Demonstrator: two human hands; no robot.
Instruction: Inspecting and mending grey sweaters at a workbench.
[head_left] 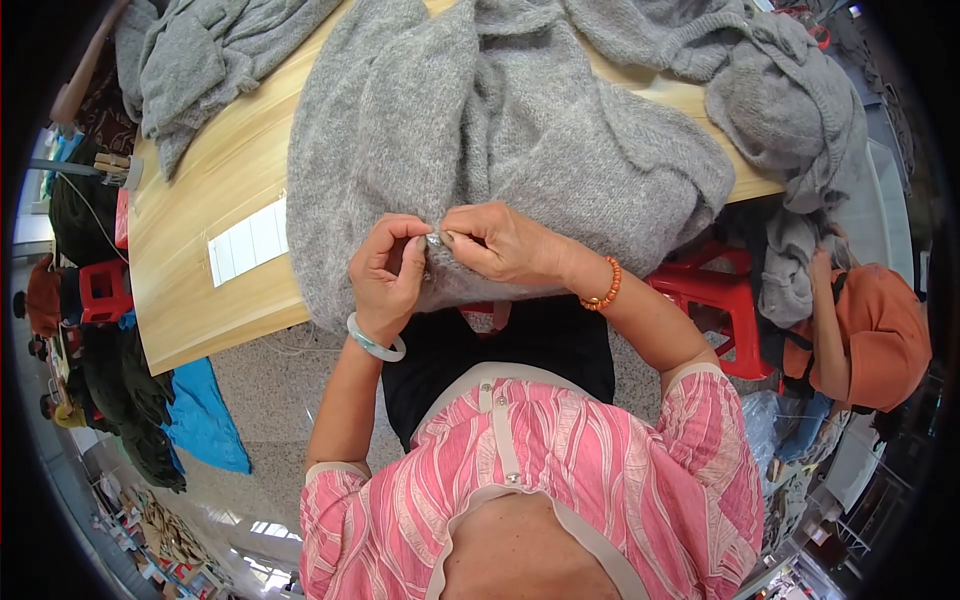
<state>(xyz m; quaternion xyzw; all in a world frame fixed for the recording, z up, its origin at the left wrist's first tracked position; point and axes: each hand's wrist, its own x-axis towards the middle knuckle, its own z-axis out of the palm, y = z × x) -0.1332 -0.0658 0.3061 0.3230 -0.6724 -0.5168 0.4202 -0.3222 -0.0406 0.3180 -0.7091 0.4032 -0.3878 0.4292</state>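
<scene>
A grey knitted garment (390,150) lies spread over the near part of the table and hangs down at its front edge. Just above its lower part, my two hands meet fingertip to fingertip. Between them is a small, shiny, silvery piece (433,240), too small to name. My left hand (392,262) pinches it from the left with thumb and forefinger. From the right, my right hand (497,240) pinches at the same piece. Whether it is joined to the knit cannot be told.
A light wooden table (190,310) carries a white paper strip (248,243) left of the garment. More grey knitwear lies at the far left (210,60) and far right (780,110). Red stools (715,300) stand beside me. At right, a person in orange (880,335) handles grey knit.
</scene>
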